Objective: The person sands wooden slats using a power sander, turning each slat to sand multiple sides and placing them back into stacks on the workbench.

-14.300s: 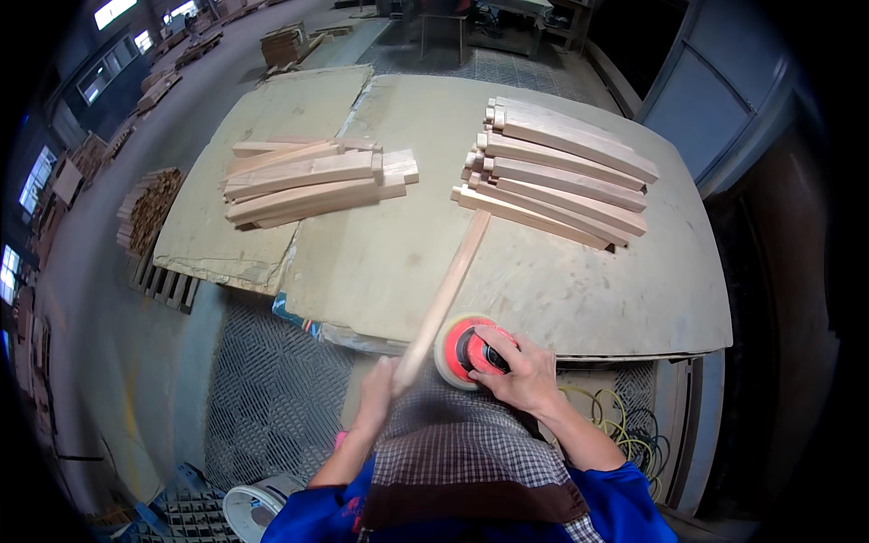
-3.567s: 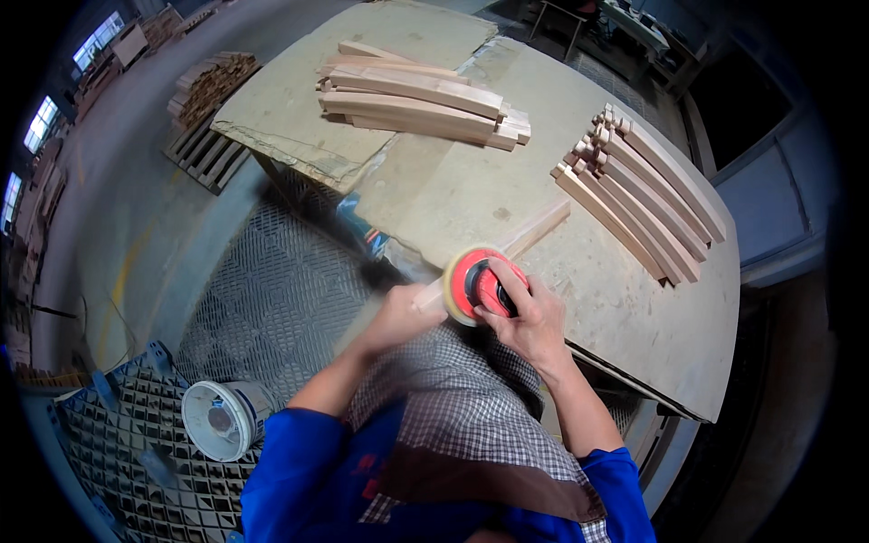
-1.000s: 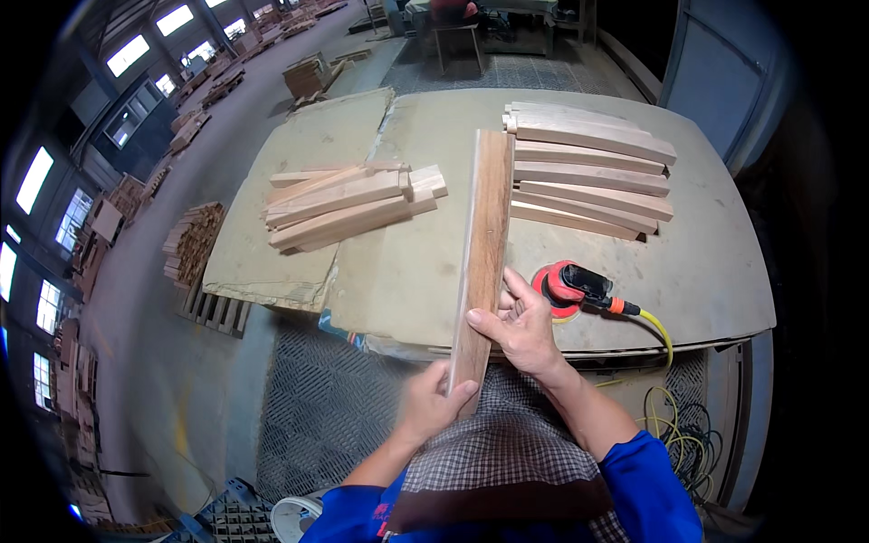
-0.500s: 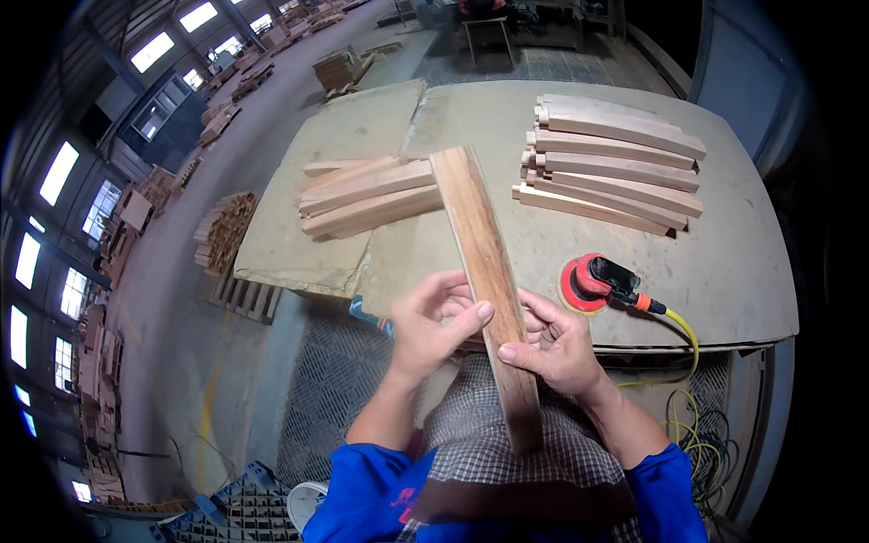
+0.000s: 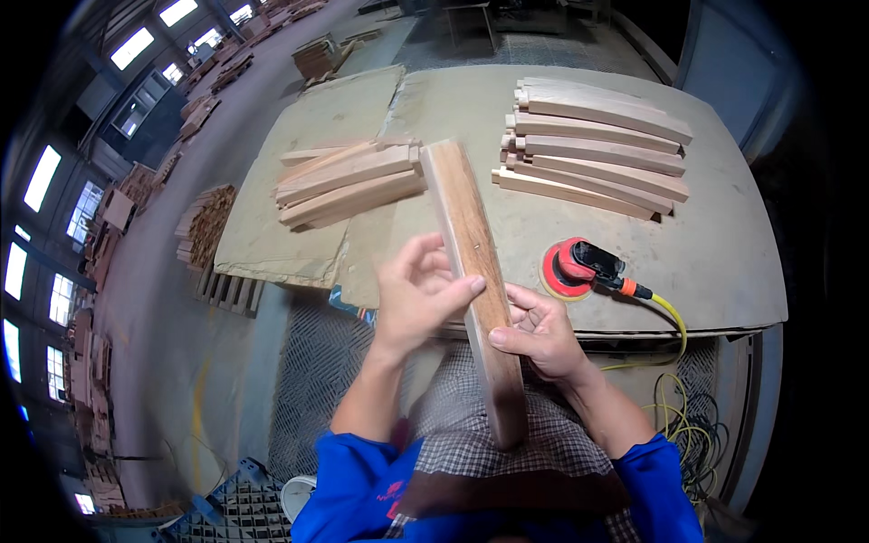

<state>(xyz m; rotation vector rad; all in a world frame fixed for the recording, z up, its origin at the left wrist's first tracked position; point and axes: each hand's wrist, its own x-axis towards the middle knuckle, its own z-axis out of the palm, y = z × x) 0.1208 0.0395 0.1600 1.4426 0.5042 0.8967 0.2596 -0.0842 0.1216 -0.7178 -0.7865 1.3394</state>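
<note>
Between my two hands a wooden slat (image 5: 472, 237) is held up at a slant, its far end over the table and its near end above my checked apron. My left hand (image 5: 418, 294) grips its left edge near the middle, thumb on the upper face. A little lower, my right hand (image 5: 541, 337) pinches the right edge, with the thumb on top and the fingers partly hidden behind. To the right of the slat, a red and black disc sander (image 5: 579, 268) rests on the table (image 5: 434, 109), its yellow hose trailing off the near edge.
A small stack of wooden slats (image 5: 348, 181) lies at the table's left, and a larger stack (image 5: 597, 149) at the back right. Coiled hoses (image 5: 692, 434) hang below the near right edge. Left of the table stands a pallet of wood pieces (image 5: 210, 231) on the floor.
The slat has rolled slightly in my hands, so more of its left side face shows. The table and everything on it sit a little further left and higher in view.
</note>
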